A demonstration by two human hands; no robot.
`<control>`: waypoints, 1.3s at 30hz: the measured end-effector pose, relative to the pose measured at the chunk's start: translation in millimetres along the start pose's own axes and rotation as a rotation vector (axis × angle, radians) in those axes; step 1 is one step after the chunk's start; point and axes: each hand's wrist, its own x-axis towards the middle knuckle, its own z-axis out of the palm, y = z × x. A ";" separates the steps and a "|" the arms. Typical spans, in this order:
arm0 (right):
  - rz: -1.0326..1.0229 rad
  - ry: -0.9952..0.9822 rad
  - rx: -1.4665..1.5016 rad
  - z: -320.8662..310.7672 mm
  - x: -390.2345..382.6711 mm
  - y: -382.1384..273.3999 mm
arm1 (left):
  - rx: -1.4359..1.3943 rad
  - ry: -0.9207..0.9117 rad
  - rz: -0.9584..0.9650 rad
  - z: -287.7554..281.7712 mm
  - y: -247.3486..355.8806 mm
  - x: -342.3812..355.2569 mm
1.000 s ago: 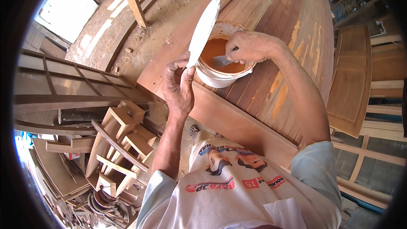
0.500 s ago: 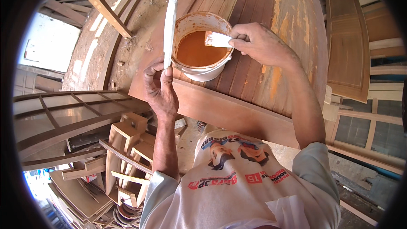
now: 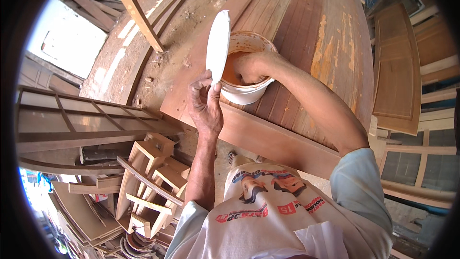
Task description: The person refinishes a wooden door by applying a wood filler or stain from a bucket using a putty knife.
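Note:
My left hand (image 3: 206, 103) pinches the lower edge of a round white lid (image 3: 218, 48), which stands nearly upright beside the bucket. A white plastic bucket (image 3: 242, 96) with orange smears on its inner wall rests on the wooden panel (image 3: 299, 43). Inside it is an orange-brown liquid or paste (image 3: 234, 62). My right hand (image 3: 256, 68) reaches down into the bucket with curled fingers. The flat white scraper that it held a moment earlier is now hidden by the hand and the bucket.
Pale orange patches mark the panel's right part. Wooden frames and small carcasses (image 3: 153, 163) are piled at lower left, near a gridded frame (image 3: 72, 115). A slanting post (image 3: 136, 12) stands at upper left. Door panels (image 3: 396, 67) lean on the right.
My right hand has gone from above the bucket's rim down into it, taking the scraper out of sight. The lid has turned to show more of its face. The whole view has shifted slightly.

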 end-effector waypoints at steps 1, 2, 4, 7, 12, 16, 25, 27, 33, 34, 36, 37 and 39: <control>-0.010 -0.004 -0.004 -2.1 4.1 -3.4 | 0.031 0.006 -0.003 -1.4 3.3 0.3; -0.001 -0.006 0.000 -1.8 5.8 -1.7 | 0.027 0.005 -0.008 1.3 3.8 -0.3; 0.009 0.033 -0.013 3.1 9.3 -1.9 | 0.027 0.016 -0.008 2.3 3.2 -0.9; 0.039 -0.022 -0.062 5.9 12.3 -3.1 | 0.017 0.029 0.011 5.5 -1.2 -1.0; -0.023 -0.022 0.229 -14.2 -1.4 25.1 | 0.050 0.014 -0.021 2.7 3.3 0.0; -0.130 0.166 0.518 -25.6 -33.2 54.2 | -0.048 0.060 -0.061 0.9 1.1 1.1; -0.146 0.440 0.904 38.5 -75.5 97.7 | 0.026 0.032 -0.066 -1.1 -0.8 0.8; -0.174 0.502 0.971 52.3 -79.3 100.2 | 0.039 0.014 -0.041 -6.4 -5.2 1.9; 0.050 0.536 0.637 29.9 -92.7 69.4 | 0.172 -0.001 -0.011 0.4 -2.1 0.0; 0.029 0.541 0.505 25.1 -86.5 63.8 | 0.173 -0.005 -0.007 1.0 -5.2 -0.8; 0.025 0.476 0.333 10.2 -67.9 43.1 | 0.180 -0.004 0.000 -2.6 -7.5 -1.1; 0.050 0.407 0.297 4.1 -58.7 31.1 | 0.185 -0.015 0.013 -2.7 -7.3 -0.9; 0.078 0.350 0.185 -1.6 -34.9 12.2 | 0.195 -0.017 0.040 -4.6 -7.2 0.4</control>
